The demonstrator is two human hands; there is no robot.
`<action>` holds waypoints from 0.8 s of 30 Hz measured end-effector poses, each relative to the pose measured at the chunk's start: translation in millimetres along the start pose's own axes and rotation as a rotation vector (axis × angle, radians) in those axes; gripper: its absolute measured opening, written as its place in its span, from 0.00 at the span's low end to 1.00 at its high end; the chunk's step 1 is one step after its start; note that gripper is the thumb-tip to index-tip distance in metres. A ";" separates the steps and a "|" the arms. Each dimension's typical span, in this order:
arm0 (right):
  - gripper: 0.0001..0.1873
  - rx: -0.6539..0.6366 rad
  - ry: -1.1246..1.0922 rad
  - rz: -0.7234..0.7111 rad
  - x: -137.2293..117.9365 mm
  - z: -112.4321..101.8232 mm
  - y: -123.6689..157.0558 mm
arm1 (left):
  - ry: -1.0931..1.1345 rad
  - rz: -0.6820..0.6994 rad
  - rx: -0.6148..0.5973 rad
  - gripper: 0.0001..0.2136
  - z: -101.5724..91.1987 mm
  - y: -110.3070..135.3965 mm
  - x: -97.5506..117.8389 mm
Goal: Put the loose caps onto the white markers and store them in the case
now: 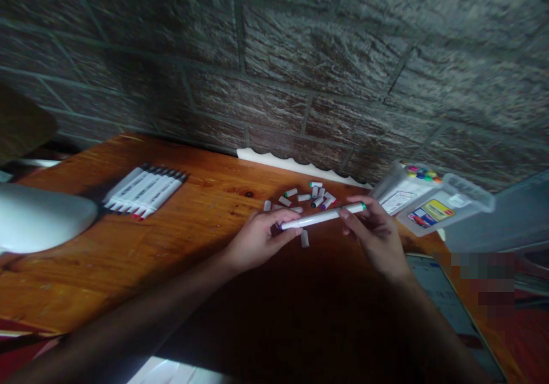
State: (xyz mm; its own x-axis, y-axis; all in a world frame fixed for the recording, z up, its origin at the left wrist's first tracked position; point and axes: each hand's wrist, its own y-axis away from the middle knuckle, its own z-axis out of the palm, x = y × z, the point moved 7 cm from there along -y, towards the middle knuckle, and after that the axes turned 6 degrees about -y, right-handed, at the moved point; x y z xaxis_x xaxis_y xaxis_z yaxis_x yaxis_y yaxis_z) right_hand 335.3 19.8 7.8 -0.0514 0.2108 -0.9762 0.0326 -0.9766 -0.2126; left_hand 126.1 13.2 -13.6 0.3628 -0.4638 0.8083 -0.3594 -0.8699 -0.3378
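Observation:
A white marker (319,218) is held level between my two hands above the wooden table. My left hand (263,235) pinches its left end, where a dark purple tip shows. Fingers of my right hand (377,235) close round the other end, which has a green tip. Just behind and below the marker lie several loose white marker caps (316,201) with coloured ends, some partly hidden by my hands. One cap (304,238) lies closer to me, just under the marker.
To the left, several white markers (146,190) lie side by side in a row. A white rounded object (43,218) juts in at the left edge. Clear plastic cases (429,201), one holding markers, stand at the right. A tablet-like screen (446,304) lies near my right forearm. A brick wall (274,58) rises behind.

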 end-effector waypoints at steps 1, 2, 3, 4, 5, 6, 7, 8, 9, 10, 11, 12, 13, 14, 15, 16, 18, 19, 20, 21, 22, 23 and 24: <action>0.13 -0.013 -0.035 0.022 3.3 4.3 1.6 | -0.022 0.009 -0.036 0.09 3.1 1.0 2.6; 0.13 -0.018 -0.075 0.039 6.2 8.7 3.3 | -0.038 0.020 -0.082 0.09 7.5 2.2 5.5; 0.14 -0.013 -0.117 0.048 8.6 12.4 5.0 | -0.049 0.029 -0.130 0.09 12.4 3.4 8.4; 0.15 -0.004 -0.151 0.053 10.3 15.2 6.2 | -0.057 0.034 -0.172 0.09 17.2 4.5 10.9; 0.16 0.010 -0.175 0.057 11.4 16.6 6.7 | -0.060 0.033 -0.205 0.10 21.3 5.3 12.8; 0.17 0.031 -0.192 0.060 11.7 15.9 6.3 | -0.062 0.030 -0.221 0.10 23.9 5.6 14.2; 0.17 0.063 -0.211 0.063 11.2 12.5 5.0 | -0.063 0.025 -0.222 0.11 24.7 5.2 14.9; 0.16 0.109 -0.239 0.061 9.8 6.4 2.8 | -0.065 0.022 -0.216 0.11 24.1 4.4 14.9; 0.16 0.165 -0.277 0.058 8.1 -2.1 0.2 | -0.067 0.023 -0.202 0.11 21.5 3.0 14.5; 0.16 0.230 -0.322 0.047 6.1 -12.1 -2.6 | -0.071 0.028 -0.180 0.11 16.9 1.3 13.5; 0.16 0.296 -0.366 0.028 4.0 -22.7 -5.2 | -0.078 0.035 -0.149 0.10 10.3 -0.9 11.7; 0.16 0.353 -0.401 0.008 2.5 -32.3 -7.5 | -0.090 0.040 -0.115 0.10 2.3 -3.3 9.3; 0.16 0.396 -0.420 -0.004 2.2 -40.0 -9.4 | -0.109 0.042 -0.082 0.10 -6.2 -5.8 6.3; 0.17 0.424 -0.421 -0.007 3.2 -45.2 -10.8 | -0.136 0.039 -0.054 0.10 -14.5 -8.4 3.0; 0.18 0.436 -0.413 0.001 5.6 -47.7 -11.9 | -0.172 0.035 -0.037 0.11 -21.0 -10.8 0.0; 0.18 0.436 -0.399 0.018 9.1 -47.9 -12.5 | -0.212 0.033 -0.031 0.11 -25.1 -13.2 -2.3; 0.20 0.415 -0.370 0.060 17.4 -43.5 -12.4 | -0.317 0.053 -0.047 0.11 -23.7 -16.9 -3.0; 0.20 0.399 -0.357 0.074 20.8 -40.3 -11.9 | -0.385 0.075 -0.064 0.11 -18.1 -18.0 -1.5; 0.20 0.384 -0.346 0.082 23.5 -37.3 -11.3 | -0.464 0.104 -0.089 0.11 -9.8 -18.7 0.9; 0.19 0.371 -0.334 0.091 25.6 -34.6 -10.6 | -0.550 0.134 -0.119 0.11 0.3 -19.1 3.5; 0.19 0.359 -0.320 0.096 26.7 -32.5 -10.0 | -0.635 0.157 -0.150 0.11 10.5 -19.4 5.9; 0.19 0.347 -0.308 0.097 26.9 -30.8 -9.7 | -0.707 0.170 -0.179 0.10 19.3 -20.1 7.8; 0.19 0.336 -0.299 0.094 26.5 -29.6 -9.5 | -0.758 0.173 -0.204 0.10 25.5 -21.6 9.3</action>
State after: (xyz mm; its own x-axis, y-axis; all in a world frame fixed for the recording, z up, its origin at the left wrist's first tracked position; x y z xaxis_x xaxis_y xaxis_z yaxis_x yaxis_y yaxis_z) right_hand 363.1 36.0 -17.3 -0.3513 0.1472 -0.9246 -0.2718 -0.9611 -0.0497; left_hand 159.2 23.4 -11.1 0.7463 -0.6407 0.1804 -0.5875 -0.7614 -0.2741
